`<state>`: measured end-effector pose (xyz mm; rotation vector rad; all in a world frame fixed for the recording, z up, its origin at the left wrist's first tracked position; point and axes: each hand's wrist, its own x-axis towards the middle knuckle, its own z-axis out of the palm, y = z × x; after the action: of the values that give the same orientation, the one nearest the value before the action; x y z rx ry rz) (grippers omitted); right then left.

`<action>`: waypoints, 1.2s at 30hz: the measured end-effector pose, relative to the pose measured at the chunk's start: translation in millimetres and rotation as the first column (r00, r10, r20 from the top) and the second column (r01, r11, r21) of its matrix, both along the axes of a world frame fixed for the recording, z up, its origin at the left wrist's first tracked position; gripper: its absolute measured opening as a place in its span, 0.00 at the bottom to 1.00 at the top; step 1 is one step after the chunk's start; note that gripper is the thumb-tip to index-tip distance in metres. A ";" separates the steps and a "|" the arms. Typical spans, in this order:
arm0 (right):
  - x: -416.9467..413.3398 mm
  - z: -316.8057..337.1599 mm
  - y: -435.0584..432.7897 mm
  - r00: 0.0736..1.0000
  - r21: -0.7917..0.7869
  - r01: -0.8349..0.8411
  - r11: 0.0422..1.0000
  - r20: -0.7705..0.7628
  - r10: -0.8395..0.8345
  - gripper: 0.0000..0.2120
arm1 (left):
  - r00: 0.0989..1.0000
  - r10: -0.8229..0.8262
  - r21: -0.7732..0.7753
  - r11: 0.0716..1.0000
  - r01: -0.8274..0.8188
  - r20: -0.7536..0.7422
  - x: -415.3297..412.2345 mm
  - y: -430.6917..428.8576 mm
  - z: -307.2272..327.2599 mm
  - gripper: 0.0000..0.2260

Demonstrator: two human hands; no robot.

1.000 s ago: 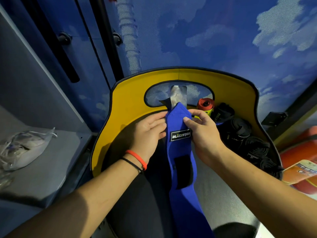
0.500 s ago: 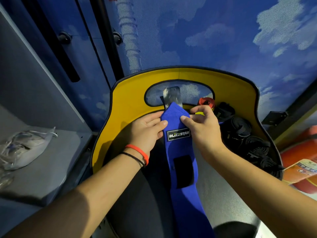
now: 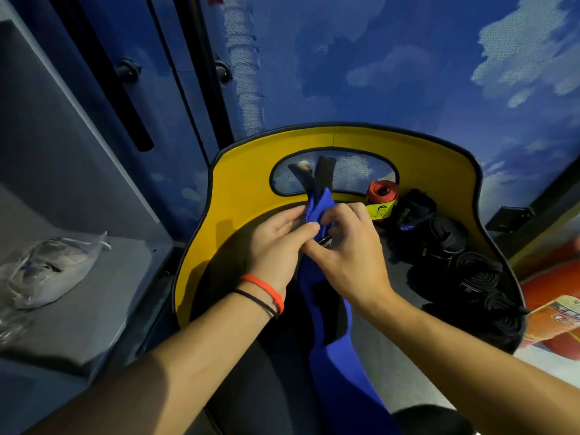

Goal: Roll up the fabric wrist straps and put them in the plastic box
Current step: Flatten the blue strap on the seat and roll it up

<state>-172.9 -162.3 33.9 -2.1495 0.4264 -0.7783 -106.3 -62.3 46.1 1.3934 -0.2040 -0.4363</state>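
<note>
I see the blue strap [image 3: 332, 365] running lengthwise from the near edge straight away toward the hands. My left hand [image 3: 276, 243] and right hand [image 3: 348, 255] both pinch its folded far end, equally near. Rolled straps [image 3: 381, 196] lie beyond, to the right.

Both hands, the left hand [image 3: 276, 243] and right hand [image 3: 348, 249], have closed in, folding the long blue fabric wrist strap's [image 3: 329, 346] top end (its label now mostly hidden).
</note>
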 end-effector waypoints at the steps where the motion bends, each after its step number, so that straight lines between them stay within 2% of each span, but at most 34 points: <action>1: 0.5 -0.4 0.7 1.000 0.007 -0.002 1.000 0.009 0.002 0.11 | 1.000 -0.005 -0.007 1.000 0.005 0.006 0.0 0.3 0.1 0.16; 5: 1.6 -1.2 0.9 0.998 0.044 -0.025 0.999 0.052 0.023 0.06 | 1.000 -0.018 -0.032 0.999 0.019 0.026 2.4 0.0 1.4 0.19; 8: 4.2 -2.4 -4.4 0.998 0.239 -0.026 0.971 0.065 0.011 0.04 | 0.999 -0.024 -0.029 0.999 0.025 0.039 7.6 0.5 -1.6 0.16; 10: 7.7 -2.7 -11.0 0.999 0.409 -0.023 0.912 0.047 0.004 0.02 | 0.996 0.014 0.042 0.999 -0.018 0.090 13.3 1.2 -1.6 0.14; 13: 11.0 -0.2 -17.7 0.998 0.545 -0.039 0.838 0.067 0.003 0.03 | 0.976 0.086 0.187 0.975 -0.123 0.198 26.6 6.0 -2.7 0.11; 15: 11.2 2.5 -20.3 0.996 0.594 -0.060 0.802 0.089 0.009 0.05 | 0.972 -0.006 0.304 0.950 -0.067 0.233 32.5 10.7 -2.8 0.06; 18: 10.6 3.4 -23.3 0.997 0.669 -0.069 0.740 0.080 0.021 0.06 | 0.953 -0.130 0.390 0.921 0.014 0.272 33.7 15.6 -2.3 0.18; 20: 10.1 3.6 -25.2 0.998 0.701 -0.039 0.712 0.061 -0.005 0.06 | 0.937 -0.182 0.423 0.905 0.041 0.298 33.6 18.8 2.2 0.20; 23: 9.9 2.0 -28.9 0.999 0.694 0.026 0.720 0.009 -0.045 0.05 | 0.926 -0.214 0.446 0.893 0.056 0.312 37.6 19.1 3.3 0.18; 25: 8.9 1.2 -30.5 0.997 0.647 0.063 0.760 -0.067 -0.025 0.07 | 0.943 -0.165 0.423 0.906 0.030 0.287 41.2 17.4 -0.6 0.17; 28: 4.1 -2.1 -28.3 0.973 0.415 0.056 0.908 -0.225 0.043 0.17 | 0.981 -0.017 0.354 0.934 -0.054 0.194 46.0 13.2 -4.6 0.15; 31: 0.0 -4.1 -25.3 0.935 0.234 -0.018 0.972 -0.340 0.099 0.18 | 0.987 0.104 0.301 0.944 -0.136 0.122 53.2 8.8 -9.7 0.16; 33: -0.9 -4.2 -25.6 0.918 0.205 -0.028 0.978 -0.381 0.106 0.19 | 0.983 0.142 0.285 0.943 -0.171 0.120 52.2 4.9 -10.9 0.17; 36: 0.1 -7.0 -24.1 0.907 0.242 -0.010 0.970 -0.407 0.111 0.17 | 0.965 0.173 0.314 0.921 -0.229 0.196 44.8 -3.1 -12.8 0.20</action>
<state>-172.9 -186.4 26.9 -2.0849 0.6351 -0.2073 -61.5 -65.4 33.4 1.7690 -0.1207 -0.1870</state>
